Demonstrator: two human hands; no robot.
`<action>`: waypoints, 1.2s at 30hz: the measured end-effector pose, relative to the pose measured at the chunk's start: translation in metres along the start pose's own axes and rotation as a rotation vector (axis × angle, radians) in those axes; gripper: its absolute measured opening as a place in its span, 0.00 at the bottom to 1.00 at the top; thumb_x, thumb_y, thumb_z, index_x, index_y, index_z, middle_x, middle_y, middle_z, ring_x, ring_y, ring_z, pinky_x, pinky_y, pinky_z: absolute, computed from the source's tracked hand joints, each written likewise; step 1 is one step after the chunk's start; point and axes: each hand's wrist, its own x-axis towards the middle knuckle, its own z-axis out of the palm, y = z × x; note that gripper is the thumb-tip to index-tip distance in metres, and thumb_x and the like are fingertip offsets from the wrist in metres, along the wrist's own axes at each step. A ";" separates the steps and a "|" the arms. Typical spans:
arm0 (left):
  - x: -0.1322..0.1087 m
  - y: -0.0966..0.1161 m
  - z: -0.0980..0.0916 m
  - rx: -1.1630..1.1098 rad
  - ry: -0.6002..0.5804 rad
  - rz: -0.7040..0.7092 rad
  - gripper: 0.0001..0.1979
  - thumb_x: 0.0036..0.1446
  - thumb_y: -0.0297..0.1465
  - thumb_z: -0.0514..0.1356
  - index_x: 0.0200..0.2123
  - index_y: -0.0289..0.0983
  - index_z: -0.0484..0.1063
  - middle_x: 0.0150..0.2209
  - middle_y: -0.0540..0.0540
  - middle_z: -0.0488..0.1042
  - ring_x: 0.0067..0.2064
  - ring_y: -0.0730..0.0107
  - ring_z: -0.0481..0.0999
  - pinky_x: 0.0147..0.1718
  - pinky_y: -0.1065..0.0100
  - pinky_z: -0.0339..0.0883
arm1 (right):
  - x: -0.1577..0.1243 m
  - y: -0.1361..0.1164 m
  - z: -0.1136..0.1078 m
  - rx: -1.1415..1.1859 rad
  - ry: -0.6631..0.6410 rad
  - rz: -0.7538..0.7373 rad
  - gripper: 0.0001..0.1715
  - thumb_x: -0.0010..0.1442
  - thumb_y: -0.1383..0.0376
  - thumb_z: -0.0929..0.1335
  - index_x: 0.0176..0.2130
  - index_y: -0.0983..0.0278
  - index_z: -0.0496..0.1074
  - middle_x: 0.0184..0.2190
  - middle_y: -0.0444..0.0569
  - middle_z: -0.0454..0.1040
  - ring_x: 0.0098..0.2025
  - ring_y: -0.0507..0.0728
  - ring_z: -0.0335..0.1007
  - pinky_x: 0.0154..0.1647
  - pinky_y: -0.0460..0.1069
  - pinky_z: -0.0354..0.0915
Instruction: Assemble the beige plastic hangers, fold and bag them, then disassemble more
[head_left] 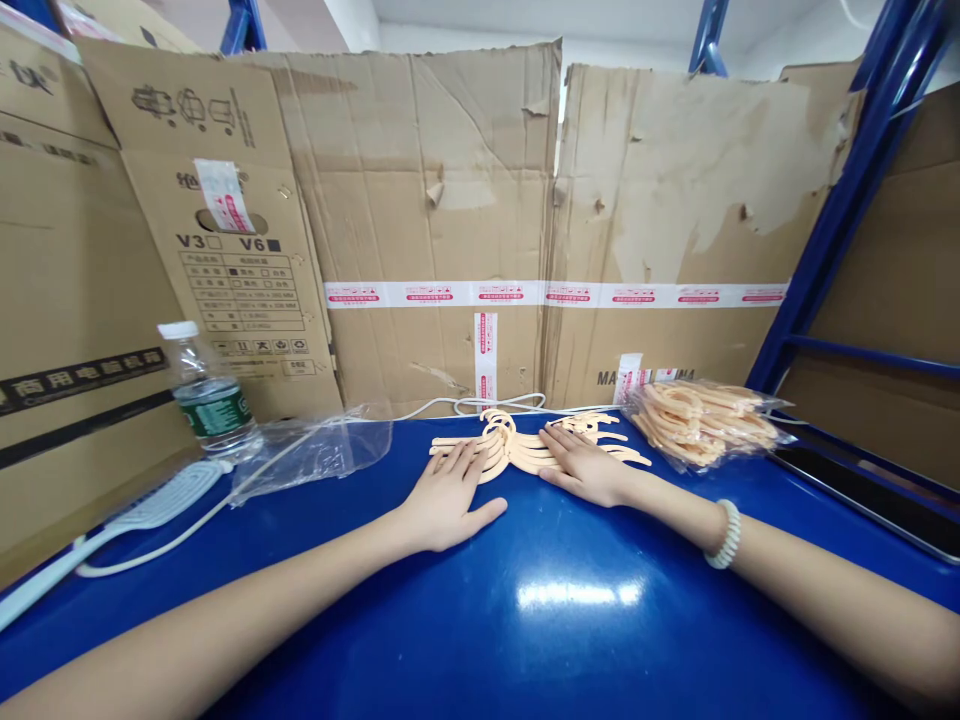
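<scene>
Several peach-coloured clothes hangers [519, 455] lie overlapped on the blue table [525, 620], their hooks bunched together at the far middle. My left hand [450, 495] rests over the left arms of the hangers, fingers stretched out and thumb pointing right. On the other side, my right hand [585, 465] lies flat with its fingers extended over the right arms, hiding part of them. Neither hand is wrapped around a hanger. A pale coiled band [724, 535] circles my right wrist.
Clear plastic packs of peach hangers [701, 425] lie at the back right, beside a dark flat device [870, 495]. At left are a water bottle [214, 400], a clear plastic bag [315, 455], a pale hairbrush [169, 497] and a white cable [180, 540]. Cardboard sheets [435, 220] wall the back.
</scene>
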 end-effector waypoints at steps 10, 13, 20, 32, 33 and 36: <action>-0.033 -0.003 -0.004 0.002 0.030 0.057 0.37 0.66 0.50 0.45 0.68 0.30 0.50 0.69 0.36 0.49 0.70 0.51 0.47 0.66 0.44 0.42 | -0.001 0.000 -0.003 -0.008 -0.026 0.000 0.48 0.66 0.42 0.52 0.67 0.77 0.51 0.68 0.67 0.48 0.70 0.68 0.41 0.69 0.62 0.44; -0.049 -0.008 -0.001 -0.019 0.023 0.086 0.36 0.67 0.50 0.43 0.68 0.32 0.50 0.69 0.38 0.48 0.70 0.52 0.47 0.66 0.44 0.43 | -0.001 0.000 -0.003 0.001 -0.026 -0.005 0.48 0.67 0.43 0.52 0.67 0.78 0.52 0.68 0.68 0.48 0.70 0.68 0.41 0.69 0.62 0.44; -0.061 -0.017 0.013 -0.071 0.124 0.163 0.32 0.67 0.47 0.47 0.68 0.37 0.50 0.69 0.42 0.51 0.69 0.56 0.51 0.66 0.48 0.47 | -0.002 0.001 -0.003 0.015 -0.018 -0.007 0.46 0.67 0.45 0.54 0.67 0.76 0.52 0.68 0.67 0.49 0.70 0.68 0.43 0.69 0.63 0.45; -0.069 -0.009 0.007 -0.208 0.109 0.328 0.24 0.68 0.39 0.51 0.64 0.41 0.61 0.65 0.45 0.62 0.65 0.57 0.61 0.62 0.53 0.61 | -0.005 0.001 -0.004 -0.007 0.048 -0.034 0.43 0.67 0.45 0.55 0.67 0.73 0.53 0.68 0.64 0.51 0.70 0.68 0.44 0.68 0.64 0.46; -0.069 -0.008 0.006 -0.214 0.108 0.322 0.23 0.67 0.38 0.51 0.64 0.41 0.61 0.65 0.45 0.63 0.65 0.57 0.61 0.62 0.53 0.61 | -0.005 0.004 -0.005 -0.014 0.091 -0.030 0.42 0.67 0.46 0.55 0.67 0.72 0.53 0.68 0.63 0.52 0.70 0.67 0.45 0.68 0.64 0.46; -0.069 -0.009 0.005 -0.218 0.104 0.319 0.23 0.67 0.37 0.51 0.63 0.40 0.62 0.64 0.45 0.63 0.65 0.57 0.61 0.62 0.53 0.61 | -0.004 0.020 -0.013 -0.025 0.274 0.045 0.38 0.68 0.50 0.53 0.66 0.72 0.55 0.66 0.63 0.58 0.67 0.66 0.52 0.66 0.62 0.51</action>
